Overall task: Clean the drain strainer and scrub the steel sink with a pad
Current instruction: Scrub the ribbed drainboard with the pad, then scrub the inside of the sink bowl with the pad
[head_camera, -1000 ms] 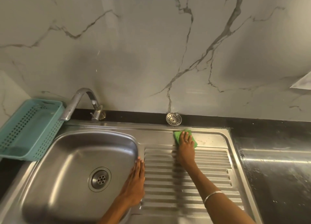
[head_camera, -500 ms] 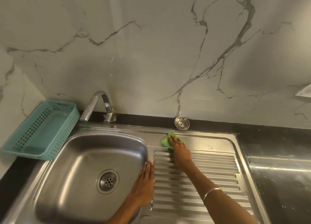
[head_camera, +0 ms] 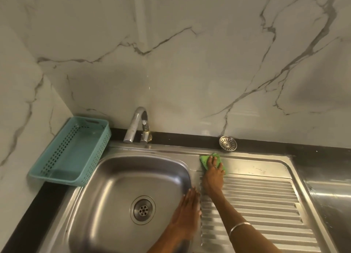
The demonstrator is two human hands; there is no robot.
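The steel sink (head_camera: 117, 176) has a deep basin on the left and a ribbed drainboard (head_camera: 266, 201) on the right. My right hand (head_camera: 211, 174) presses a green scrub pad (head_camera: 204, 160) flat on the steel at the drainboard's far left corner. My left hand (head_camera: 188, 208) rests flat, fingers straight, on the ridge between basin and drainboard. The loose drain strainer (head_camera: 228, 143) leans against the wall behind the sink. The basin's drain (head_camera: 142, 210) sits open in its floor.
A teal perforated plastic basket (head_camera: 57, 169) stands on the black counter left of the basin. The tap (head_camera: 136, 125) arches over the back rim. Marble wall runs behind. Black wet counter (head_camera: 330, 176) lies right of the drainboard.
My right hand has slid the green pad leftward along the drainboard's back edge, toward the basin. My left hand has stayed on the ridge. The view has shifted left.
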